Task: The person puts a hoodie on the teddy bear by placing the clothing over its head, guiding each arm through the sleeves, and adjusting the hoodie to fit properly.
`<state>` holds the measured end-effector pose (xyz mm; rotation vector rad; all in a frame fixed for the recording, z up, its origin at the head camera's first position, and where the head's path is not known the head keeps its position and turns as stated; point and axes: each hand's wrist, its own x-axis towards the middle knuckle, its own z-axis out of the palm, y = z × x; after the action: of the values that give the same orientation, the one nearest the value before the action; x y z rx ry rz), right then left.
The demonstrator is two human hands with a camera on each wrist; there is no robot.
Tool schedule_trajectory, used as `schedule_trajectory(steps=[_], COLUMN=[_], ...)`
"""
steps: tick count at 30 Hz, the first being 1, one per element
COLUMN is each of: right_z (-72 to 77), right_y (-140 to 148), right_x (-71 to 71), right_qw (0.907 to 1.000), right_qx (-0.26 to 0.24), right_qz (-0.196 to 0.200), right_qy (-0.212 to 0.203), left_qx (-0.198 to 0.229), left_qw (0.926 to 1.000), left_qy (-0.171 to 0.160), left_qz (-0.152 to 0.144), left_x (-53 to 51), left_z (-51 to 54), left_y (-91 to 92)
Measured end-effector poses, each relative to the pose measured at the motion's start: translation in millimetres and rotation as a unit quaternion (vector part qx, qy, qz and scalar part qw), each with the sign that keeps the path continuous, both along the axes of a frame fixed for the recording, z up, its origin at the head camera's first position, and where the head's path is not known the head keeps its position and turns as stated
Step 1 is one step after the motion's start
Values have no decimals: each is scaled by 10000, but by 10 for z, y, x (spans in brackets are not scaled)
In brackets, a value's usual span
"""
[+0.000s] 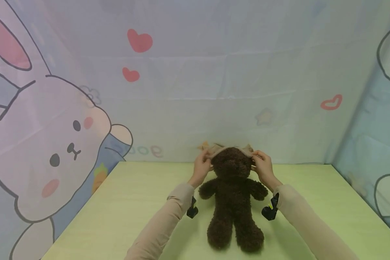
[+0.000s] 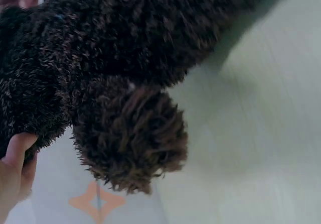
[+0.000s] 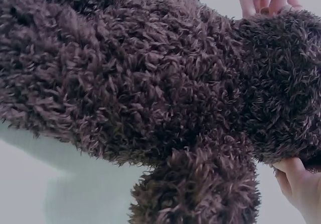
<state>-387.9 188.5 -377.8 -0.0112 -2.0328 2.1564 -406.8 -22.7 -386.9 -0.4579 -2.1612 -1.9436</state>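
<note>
A dark brown, shaggy teddy bear [image 1: 233, 195] lies face up on the table, its legs toward me. Over the top of its head sits a beige cloth hat [image 1: 217, 148] with pointed bits along its upper edge. My left hand [image 1: 202, 169] pinches the hat's edge on the left side of the head. On the opposite side, my right hand [image 1: 263, 168] pinches the other edge. In the left wrist view the left thumb and fingers press against the fur; the hat is mostly hidden there. The right wrist view shows both hands on either side of the bear's head.
The pale green table [image 1: 143, 202] spreads out on both sides of the bear. Behind it hangs a printed fabric backdrop [image 1: 195, 108] with hearts and a large rabbit. A small black wrist camera [image 1: 270, 208] hangs below the right cuff.
</note>
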Motion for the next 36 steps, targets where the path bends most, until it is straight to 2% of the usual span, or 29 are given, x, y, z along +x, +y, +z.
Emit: schedule_trajectory(steps=[3,5,6,8,9,11,13,15,17,18,20,22,23,24,25,26,31,34,36], right_z=[-3,-15,-23,-38,-45,-55,-63,-63,-56,-51,-24,13,33,51,66,79,98,96,91], right_y=[24,46,55,48,39,19,-9,-35,-58,-72,-95,-109,-111,-111,-111,-110,-90,-62,-35], right_x=[16,30,35,67,80,108,140,186,232,252,294,314,317,321,326,329,347,347,346], right_qw=[9976,9945,9934,9934,9947,9971,9917,9763,9521,9399,9101,8795,8675,8598,8538,8528,8555,8634,8693], right_qx=[-563,-813,-862,-782,-604,121,1066,1957,2733,3016,3571,4028,4187,4289,4367,4377,4266,4178,4187], right_qz=[405,659,749,825,808,636,321,-58,-471,-638,-963,-1189,-1231,-1203,-1150,-1050,-654,-468,-204], right_qy=[63,86,97,164,211,390,639,923,1287,1469,1870,2238,2388,2496,2589,2650,2860,2790,2619], left_qx=[507,584,487,-1,-318,-986,-1549,-1881,-2184,-2379,-2767,-3084,-3206,-3287,-3329,-3343,-3354,-3410,-3379], left_qw=[9974,9958,9962,9979,9979,9941,9856,9763,9624,9522,9272,9026,8932,8859,8823,8813,8885,8910,8942], left_qy=[-297,-321,-266,-44,80,371,667,1001,1450,1715,2226,2662,2822,2961,3042,3089,3003,2925,2904], left_qz=[-423,-635,-675,-644,-551,-238,81,387,709,857,1190,1393,1407,1393,1349,1268,889,651,441], left_x=[-11,-13,-4,36,59,115,159,189,220,235,267,291,292,291,291,294,322,348,358], left_z=[-11,-23,-24,-23,-17,2,20,36,60,73,103,134,143,152,157,162,183,207,217], left_y=[-5,-11,-13,-28,-32,-32,-26,-18,-17,-21,-32,-40,-41,-41,-41,-41,-23,-1,7])
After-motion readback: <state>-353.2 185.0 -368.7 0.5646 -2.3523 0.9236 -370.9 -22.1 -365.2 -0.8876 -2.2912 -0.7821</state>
